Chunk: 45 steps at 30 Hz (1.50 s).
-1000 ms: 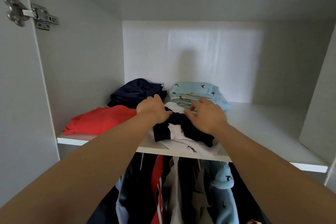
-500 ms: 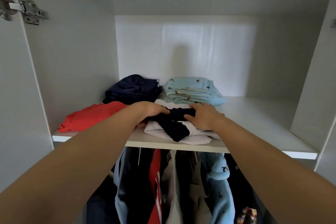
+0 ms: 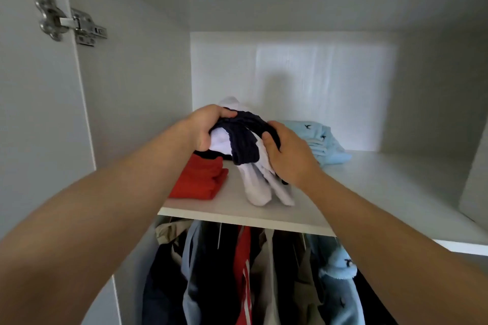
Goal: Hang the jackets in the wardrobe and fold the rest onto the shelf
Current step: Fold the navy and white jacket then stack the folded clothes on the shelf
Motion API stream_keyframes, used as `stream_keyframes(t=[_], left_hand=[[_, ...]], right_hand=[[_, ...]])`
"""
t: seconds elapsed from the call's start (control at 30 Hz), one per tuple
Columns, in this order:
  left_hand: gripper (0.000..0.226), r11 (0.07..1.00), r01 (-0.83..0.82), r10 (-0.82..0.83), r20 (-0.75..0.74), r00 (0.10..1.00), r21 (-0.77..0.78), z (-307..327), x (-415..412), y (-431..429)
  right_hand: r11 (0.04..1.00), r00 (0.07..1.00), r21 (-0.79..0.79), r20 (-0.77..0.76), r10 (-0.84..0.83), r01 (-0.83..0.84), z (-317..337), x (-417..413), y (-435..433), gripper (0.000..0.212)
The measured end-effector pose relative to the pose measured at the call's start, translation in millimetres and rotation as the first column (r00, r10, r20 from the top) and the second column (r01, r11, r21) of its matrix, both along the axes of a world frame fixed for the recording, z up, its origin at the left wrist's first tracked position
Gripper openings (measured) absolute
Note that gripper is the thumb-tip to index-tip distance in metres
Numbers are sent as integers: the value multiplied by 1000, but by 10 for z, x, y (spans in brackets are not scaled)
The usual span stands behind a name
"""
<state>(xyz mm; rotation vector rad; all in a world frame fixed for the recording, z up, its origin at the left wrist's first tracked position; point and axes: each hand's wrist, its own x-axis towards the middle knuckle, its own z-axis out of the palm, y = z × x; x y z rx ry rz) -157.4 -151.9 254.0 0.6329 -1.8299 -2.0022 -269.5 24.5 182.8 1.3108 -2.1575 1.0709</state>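
Head-view reviewer: You had the white-and-navy garment (image 3: 253, 163) bunched up over the shelf (image 3: 383, 192). Its upper part was lifted between your hands, and two white ends trailed down onto the board near the front edge. Your left grip (image 3: 208, 129) was curled round the white bulk, fingers over the top. Your right grip (image 3: 287, 158) pinched the dark band, thumb on the near side.

Second reviewer: I'd judge you were in the folding half of the job, with this piece not yet lying flat. To my eye the next move called for you to lower it onto the bare board between the two stacks, tuck the loose ends under, then press it square.

Head-view reviewer: It looked a soft, limp knit. The navy part seemed ribbed, like a cuff or hem, though you could not have told which from this view. Let go unevenly, it would likely have slumped open.

Second reviewer: Just to its left you had the red folded garment (image 3: 203, 179), thick and blocky. To the right and further back sat the light-blue stack (image 3: 324, 142), fleecy-looking with small dark motifs. The shelf itself was smooth white laminate. Under it the jackets (image 3: 237, 272) hung packed close, so the hanging seemed largely done. A metal hinge (image 3: 71, 21) showed on the door at upper left.
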Motion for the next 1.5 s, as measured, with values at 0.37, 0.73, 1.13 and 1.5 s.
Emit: stream_keyframes(t=[0.37, 0.73, 1.13, 1.5], left_hand=[[34, 387, 252, 677, 459, 576, -887, -130, 799, -901], [108, 345, 652, 436, 730, 526, -675, -321, 971, -843], [78, 399, 320, 411, 479, 775, -859, -607, 706, -1117], [55, 322, -309, 386, -174, 906, -895, -855, 1519, -277]], right_hand=[[759, 977, 626, 21, 211, -178, -194, 685, -1399, 74], [741, 929, 641, -114, 351, -201, -221, 555, -1428, 93], [811, 965, 561, -76, 252, -168, -377, 350, -1758, 80], [947, 940, -93, 129, 317, -306, -53, 892, -1052, 29]])
